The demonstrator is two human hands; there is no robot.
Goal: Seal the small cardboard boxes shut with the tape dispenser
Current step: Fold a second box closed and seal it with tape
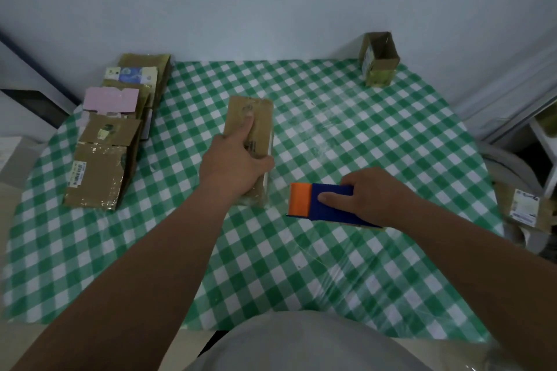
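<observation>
step: taping | left hand (pixel 238 166) grips box (pixel 250 141) mid-bench | right hand (pixel 376 196) fingers grip tape dispenser (pixel 319 202) | next: likely lay tape along seam

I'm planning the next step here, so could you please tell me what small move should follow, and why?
Probably bring the blue and orange tape dispenser in the right hand onto the brown cardboard box: the left hand pins it, and the dispenser sits just beside it.

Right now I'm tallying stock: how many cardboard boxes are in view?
8, perhaps more hidden. Five overlap in a row at the table's left; one under the left hand; one open at far right; one beyond the right edge.
</observation>
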